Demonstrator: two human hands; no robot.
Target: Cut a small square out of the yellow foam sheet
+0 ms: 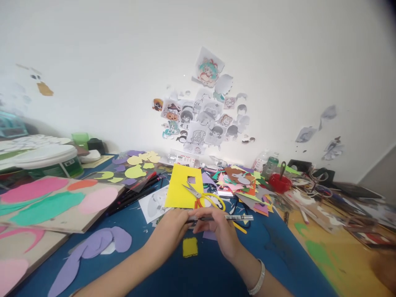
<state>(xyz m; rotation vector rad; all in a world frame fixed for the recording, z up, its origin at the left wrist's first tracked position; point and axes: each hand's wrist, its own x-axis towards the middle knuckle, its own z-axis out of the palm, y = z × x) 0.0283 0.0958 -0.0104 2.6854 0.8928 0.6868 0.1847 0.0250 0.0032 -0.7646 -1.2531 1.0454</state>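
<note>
A slim clear-and-dark pen (239,217) lies across both hands, level above the blue table. My left hand (175,225) is closed round its left end. My right hand (216,229) has its fingers curled and pressed on the pen's middle, the barrel sticking out to the right. Just below the hands a small yellow paper square (189,247) with a drawn outline lies on the table. Beyond them is a yellow sheet (179,187) with a cut-out hole, and scissors with yellow handles (213,201) rest partly on it, blades apart.
Painted boards (62,202) and purple paper pieces (95,243) are at the left. Coloured scraps (243,181) pile up at the back. A red bowl (280,183) with a brush stands right of them, near bottles (271,164). Drawings (207,115) hang on the wall.
</note>
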